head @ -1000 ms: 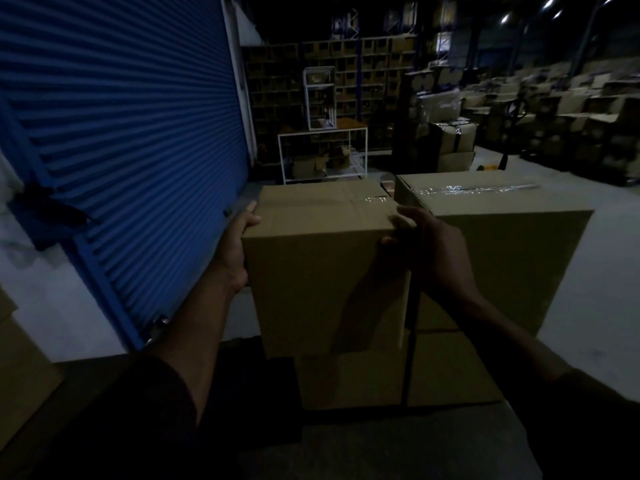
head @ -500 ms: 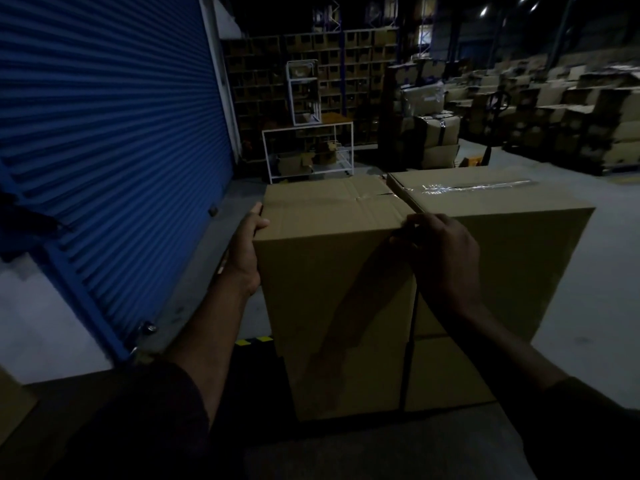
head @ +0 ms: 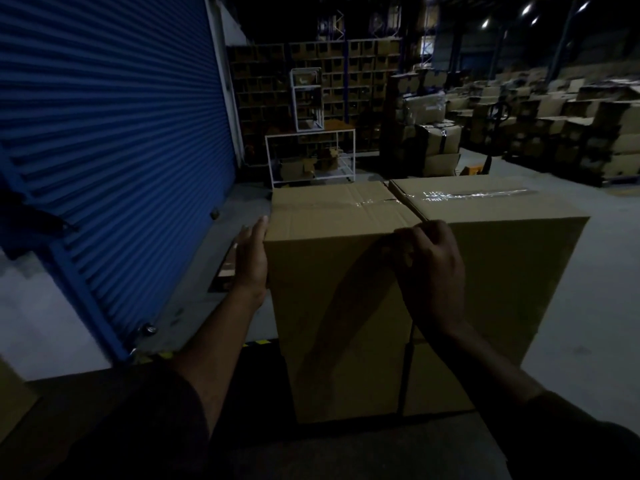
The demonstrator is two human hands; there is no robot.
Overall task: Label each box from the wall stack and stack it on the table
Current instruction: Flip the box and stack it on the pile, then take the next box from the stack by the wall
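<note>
Beside a taped neighbouring carton (head: pixel 491 237), plain brown cardboard box (head: pixel 339 306): left hand (head: pixel 251 261) pressing flat against side, right hand (head: pixel 429 268) gripping top edge; seemingly stiff, bulky, wanting opposite-side holds.

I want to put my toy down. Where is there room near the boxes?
On top: the left box is bare beyond the left hand and right hand, and the right box is bare either side of its tape. The dark surface before the boxes looks free too. No room between the boxes; they touch.
</note>
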